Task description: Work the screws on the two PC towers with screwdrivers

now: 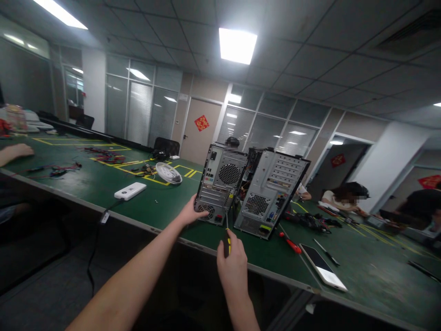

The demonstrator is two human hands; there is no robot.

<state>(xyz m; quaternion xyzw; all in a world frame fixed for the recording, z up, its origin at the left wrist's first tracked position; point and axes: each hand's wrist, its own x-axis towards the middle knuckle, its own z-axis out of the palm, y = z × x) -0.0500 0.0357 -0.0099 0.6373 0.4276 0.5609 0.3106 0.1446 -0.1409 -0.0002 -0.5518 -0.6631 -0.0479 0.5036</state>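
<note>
Two desktop computer cases stand side by side on the green table, their rear panels facing me. My left hand grips the lower left edge of the left computer case, its thumb lying across the rear panel near the bottom fan grille. In my right hand is a screwdriver with a black and yellow handle. Its shaft points up to the lower right edge of that same case; whether the tip sits in a screw cannot be made out. The right computer case leans slightly and nobody touches it.
Right of the cases lie a red-handled screwdriver, a phone, a pen and black cables. To the left are a white power bank, a white round tray and loose wires. Other people sit around the table.
</note>
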